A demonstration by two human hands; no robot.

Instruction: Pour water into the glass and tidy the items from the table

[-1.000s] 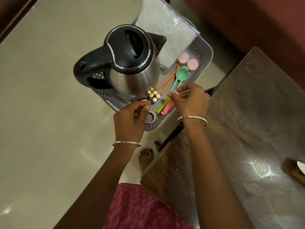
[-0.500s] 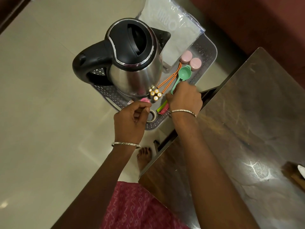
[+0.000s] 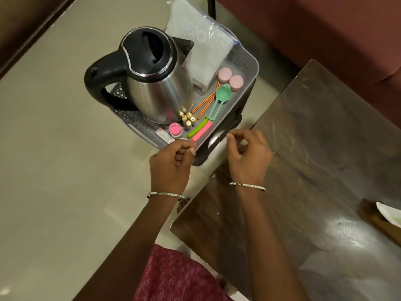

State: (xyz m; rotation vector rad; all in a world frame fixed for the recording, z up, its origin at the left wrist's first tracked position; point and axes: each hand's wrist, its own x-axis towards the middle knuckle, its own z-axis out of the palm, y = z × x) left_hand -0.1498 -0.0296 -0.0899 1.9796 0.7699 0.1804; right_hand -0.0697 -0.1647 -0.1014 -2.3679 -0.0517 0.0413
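Note:
A grey perforated tray (image 3: 249, 68) holds a steel kettle (image 3: 160, 96) with a black lid and handle, a clear plastic bag (image 3: 201, 48), two pink caps (image 3: 230, 78), a green spoon (image 3: 221, 96), orange bands (image 3: 206, 104), several batteries (image 3: 188, 120), pink and green clips (image 3: 200, 130) and a small pink bottle (image 3: 175, 129). My left hand (image 3: 173, 159) is curled over the tray's near rim. My right hand (image 3: 247, 155) hovers just right of the tray with loosely bent fingers and nothing in it. No glass is in view.
A dark glossy wooden table (image 3: 314, 137) fills the right side, with a white plate edge (image 3: 388, 212) at its far right. The tray rests on something dark and low (image 3: 219, 135) over a beige tiled floor (image 3: 54, 148). A maroon sofa (image 3: 325, 29) stands behind.
My right hand has pulled back out of the tray toward the table corner, leaving the clips lying there. My left hand stays at the near rim. The view has shifted slightly.

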